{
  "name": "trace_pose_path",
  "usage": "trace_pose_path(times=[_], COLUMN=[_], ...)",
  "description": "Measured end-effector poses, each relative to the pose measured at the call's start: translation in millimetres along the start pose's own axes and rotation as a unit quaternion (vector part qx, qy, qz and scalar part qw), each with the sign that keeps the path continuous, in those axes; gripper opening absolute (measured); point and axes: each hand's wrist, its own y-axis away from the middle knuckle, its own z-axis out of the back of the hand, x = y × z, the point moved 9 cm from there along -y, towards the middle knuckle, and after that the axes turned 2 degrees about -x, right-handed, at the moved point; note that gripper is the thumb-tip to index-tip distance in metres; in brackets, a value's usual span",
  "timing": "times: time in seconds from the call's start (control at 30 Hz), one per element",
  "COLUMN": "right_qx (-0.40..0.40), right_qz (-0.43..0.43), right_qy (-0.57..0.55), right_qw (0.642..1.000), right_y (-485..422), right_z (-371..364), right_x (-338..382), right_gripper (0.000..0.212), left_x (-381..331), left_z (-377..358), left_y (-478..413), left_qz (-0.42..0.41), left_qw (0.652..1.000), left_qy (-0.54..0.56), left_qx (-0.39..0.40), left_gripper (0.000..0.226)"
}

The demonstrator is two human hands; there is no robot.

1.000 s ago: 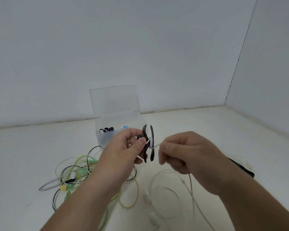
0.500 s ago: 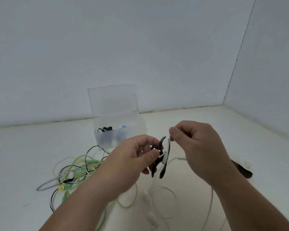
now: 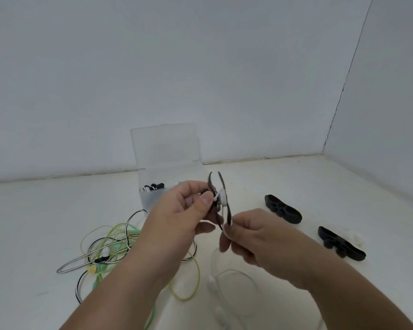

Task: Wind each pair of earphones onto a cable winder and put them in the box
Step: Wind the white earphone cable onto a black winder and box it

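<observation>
**Another half-turn on the winder**

Nearest, on the counter (image 3: 34, 222): the buds and slack loops of the white earphones (image 3: 211, 282), yet to be taken up. Above them, right hand (image 3: 255, 236), grip closed in a pinch on the cable (image 3: 224, 231) just below the winder (image 3: 221, 198). Half a second back, pinching above it, so one more half-turn laid round the core. Beside it, left hand (image 3: 179, 217), grip closed on the winder with thumb and fingers, holding it upright off the counter; tilted a moment ago. Left of the arms, a tangle (image 3: 110, 248) of green, yellow and black-and-white earphones, untouched. To the right, two spare winders (image 3: 283, 209), well apart from the hands. Farthest, the box (image 3: 153, 198), lid up, something dark already inside. Plenty of winding left, judging by the slack.
</observation>
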Motion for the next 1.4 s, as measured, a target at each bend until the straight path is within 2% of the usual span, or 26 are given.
trace_pose_path(times=[0.13,0.33,0.43,0.57,0.7,0.83,0.97,1.07,1.17,1.27,1.4], right_qx=[0.057,0.004,-0.073,-0.231,-0.291,-0.253,-0.142,-0.045,0.014,0.021,0.019], right_qz=[0.016,0.115,0.146,0.164,0.149,0.093,0.027,0.028,0.037,0.062,0.099], right_qy=[-0.008,0.004,0.024,0.092,0.063,0.038,0.044,0.064,0.092,0.093,0.046], right_qw=[0.998,0.993,0.986,0.954,0.943,0.962,0.988,0.996,0.995,0.994,0.994], right_y=[4,16,18,22,23,14,4,1,2,5,12], right_z=[-12,6,24,57,70,67,41,14,-4,-6,-1], right_x=[6,37,42,42,35,21,6,7,8,16,30], right_gripper=[0.036,0.026,0.029,0.025,0.021,0.022,0.033,0.037,0.03,0.025,0.025], left_x=[3,10,13,16,16,12,7,7,9,11,14], left_z=[19,14,4,-7,-17,-21,-15,-3,11,19,15], left_y=[-4,-7,-6,-3,2,6,3,-1,-4,-7,-7], left_qz=[-0.014,-0.022,-0.016,-0.011,0.009,0.017,0.012,-0.004,-0.011,-0.009,-0.016], left_qw=[0.996,0.983,0.979,0.976,0.982,0.989,0.995,0.999,0.998,0.994,0.988], left_qy=[-0.07,-0.18,-0.202,-0.207,-0.141,-0.054,0.011,-0.01,-0.05,-0.088,-0.15], left_qx=[-0.059,-0.026,0.019,0.071,0.126,0.139,0.102,0.034,-0.031,-0.057,-0.028], left_gripper=[0.009,0.011,0.015,0.017,0.01,0.015,0.012,0.011,0.009,0.008,0.009])
